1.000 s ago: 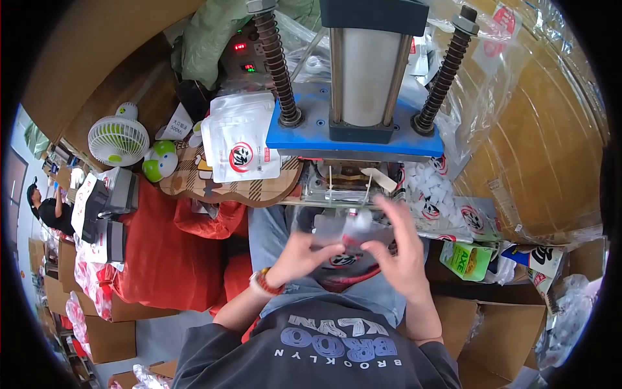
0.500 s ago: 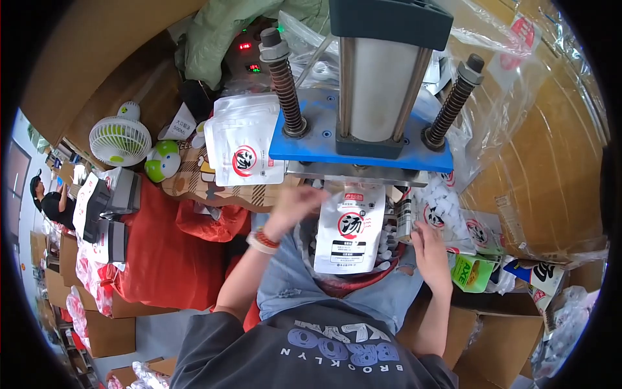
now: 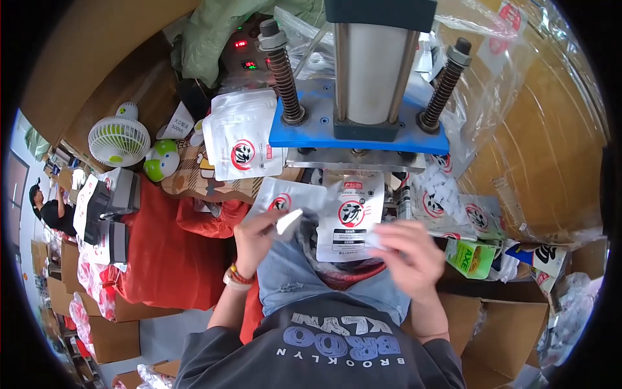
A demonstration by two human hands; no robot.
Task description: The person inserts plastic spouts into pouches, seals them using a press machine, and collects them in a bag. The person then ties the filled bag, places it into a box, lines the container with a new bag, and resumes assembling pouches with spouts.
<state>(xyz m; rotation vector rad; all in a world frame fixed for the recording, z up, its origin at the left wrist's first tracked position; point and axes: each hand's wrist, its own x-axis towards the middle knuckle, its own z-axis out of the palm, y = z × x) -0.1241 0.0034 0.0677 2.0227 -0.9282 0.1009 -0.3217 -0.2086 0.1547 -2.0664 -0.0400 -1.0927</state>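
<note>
My left hand point(image 3: 256, 236) is closed on a silver-white pouch point(image 3: 295, 194), whose near corner is folded up beside my fingers. A second printed pouch point(image 3: 350, 220) hangs down from under the blue press point(image 3: 356, 146), its upper end at the metal bar. In front of that pouch's lower right edge, my right hand point(image 3: 411, 256) is blurred, fingers drawn together on a small white piece point(image 3: 374, 241). White pieces point(image 3: 447, 194) lie heaped to the right of the press.
At the left are a stack of pouches point(image 3: 243, 139), a small fan point(image 3: 119, 141) and a red cloth point(image 3: 159, 253). A green box point(image 3: 471, 259) and open cartons point(image 3: 502, 337) stand at the right. A person point(image 3: 55, 211) is far left.
My left hand moved down and left and now holds a pouch. My right hand came in toward the hanging pouch from the right, now with a small white piece.
</note>
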